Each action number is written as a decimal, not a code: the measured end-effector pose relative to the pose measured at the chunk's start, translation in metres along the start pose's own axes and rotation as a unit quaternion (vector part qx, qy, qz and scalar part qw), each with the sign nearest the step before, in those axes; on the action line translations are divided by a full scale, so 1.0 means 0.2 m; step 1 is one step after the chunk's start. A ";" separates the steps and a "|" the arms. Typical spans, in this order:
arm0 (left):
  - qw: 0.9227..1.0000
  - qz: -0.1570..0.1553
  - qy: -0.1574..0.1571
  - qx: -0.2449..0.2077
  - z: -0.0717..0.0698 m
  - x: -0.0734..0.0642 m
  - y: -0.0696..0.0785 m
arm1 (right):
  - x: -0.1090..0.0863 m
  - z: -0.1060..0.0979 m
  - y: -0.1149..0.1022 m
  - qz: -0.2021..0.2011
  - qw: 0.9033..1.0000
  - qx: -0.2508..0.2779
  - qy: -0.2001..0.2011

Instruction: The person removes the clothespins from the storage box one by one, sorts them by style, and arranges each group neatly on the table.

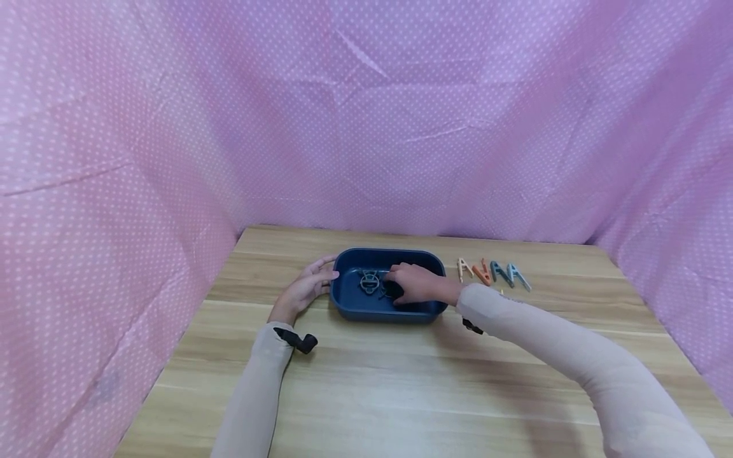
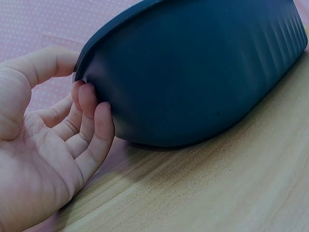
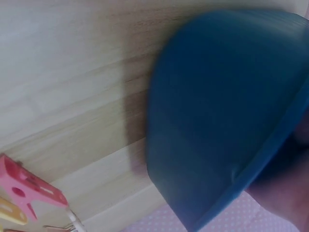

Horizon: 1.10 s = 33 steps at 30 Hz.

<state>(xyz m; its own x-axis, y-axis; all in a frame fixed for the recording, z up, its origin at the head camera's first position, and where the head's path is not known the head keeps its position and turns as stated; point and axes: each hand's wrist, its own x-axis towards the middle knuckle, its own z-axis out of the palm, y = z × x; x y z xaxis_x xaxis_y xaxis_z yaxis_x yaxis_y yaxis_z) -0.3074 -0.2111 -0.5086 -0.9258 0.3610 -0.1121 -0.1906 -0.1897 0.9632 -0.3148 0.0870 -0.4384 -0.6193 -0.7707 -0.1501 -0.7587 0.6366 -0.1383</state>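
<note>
Blue tub, one, oblong with rounded corners (image 1: pixel 383 315), standing on a wood-grain table (image 1: pixel 355 381) and serving as the reference for what follows. Left hand (image 1: pixel 307 289): at the tub's left end, thumb on the rim and fingers bent against the outer wall just under it, holding that end. Right hand (image 1: pixel 417 284): well apart from the left, reaching over the tub's right end, fingers down inside; whether they grip anything cannot be told. Roundish piece, one, with ring-like outline (image 1: pixel 369 283): on the tub floor, left of the right hand. Second piece, dark, partly hidden (image 1: pixel 384 292): in the tub, just beside the fingers. Pegs, in a row right of the tub, nearest first: cream (image 1: pixel 466 267), orange (image 1: pixel 483 275), dark teal (image 1: pixel 504 275), light blue (image 1: pixel 518 275). Pink peg (image 3: pixel 29 186) and yellow peg (image 3: pixel 12 211): outside the tub, per the right wrist view. Backdrop: pink dotted cloth (image 1: pixel 372 127), behind the tub. Progress, by judgement: handling appears midway, with the pegs laid outside and at least two pieces left inside.
</note>
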 end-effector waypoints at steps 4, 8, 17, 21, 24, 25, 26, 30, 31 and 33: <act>1.000 0.004 -0.004 -0.003 0.01 0.00 0.00 | -0.02 -0.01 0.01 -0.004 1.000 0.000 0.001; 1.000 0.003 -0.004 -0.003 0.02 0.01 0.00 | -0.03 -0.02 0.01 -0.007 1.000 -0.004 -0.001; 1.000 0.004 0.005 -0.005 0.01 0.02 -0.01 | -0.07 -0.10 0.05 -0.012 1.000 -0.002 0.019; 1.000 0.000 0.006 -0.002 0.01 0.02 -0.01 | -0.13 -0.15 0.05 -0.012 0.999 -0.005 0.029; 1.000 -0.007 0.005 -0.002 0.01 0.01 -0.01 | -0.20 -0.19 0.05 -0.015 0.999 -0.006 0.033; 1.000 -0.008 0.004 -0.001 0.01 0.01 -0.01 | -0.23 -0.20 0.05 -0.014 0.999 -0.007 0.035; 1.000 -0.007 0.003 0.000 0.01 0.00 -0.01 | -0.26 -0.21 0.05 -0.013 0.999 -0.006 0.039; 1.000 0.000 0.005 -0.001 0.01 0.00 -0.01 | -0.36 -0.25 0.07 -0.008 0.998 0.001 0.057; 1.000 0.000 0.005 -0.001 0.01 0.00 -0.01 | -0.38 -0.26 0.08 -0.006 0.998 0.001 0.061; 1.000 0.000 0.005 -0.001 0.01 0.00 0.00 | -0.43 -0.28 0.09 -0.006 0.998 0.003 0.068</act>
<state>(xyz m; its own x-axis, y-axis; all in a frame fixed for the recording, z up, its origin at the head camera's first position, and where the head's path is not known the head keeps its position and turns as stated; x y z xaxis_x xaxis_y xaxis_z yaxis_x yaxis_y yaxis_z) -0.3063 -0.2094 -0.5086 -0.9288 0.3522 -0.1152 -0.1918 -0.1909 0.9627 -0.2867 0.1636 -0.3739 -0.6318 -0.7750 -0.0136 -0.7656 0.6266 -0.1458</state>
